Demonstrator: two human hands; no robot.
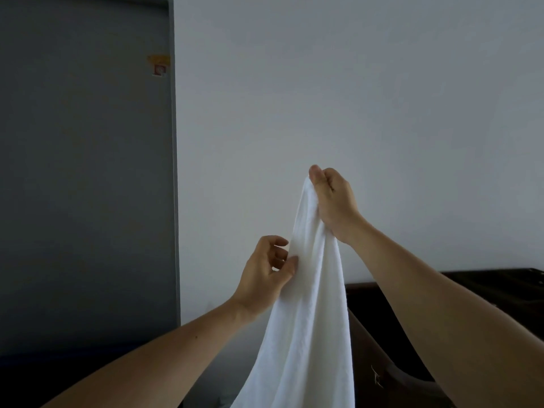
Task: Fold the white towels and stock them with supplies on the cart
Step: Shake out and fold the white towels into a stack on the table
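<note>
while the right hand [332,201] stays out of the fold, its thumb and fingers are closed on the top edge of one white towel [306,304], held high before the pale wall [353,83]. lower, the left hand [265,275] is half open, fingertips pinching the towel's side edge. the cloth hangs limp and light; judged soft, best taken at corners. count: one towel, two hands, one dark cabinet [500,290]. no cart visible.
</note>
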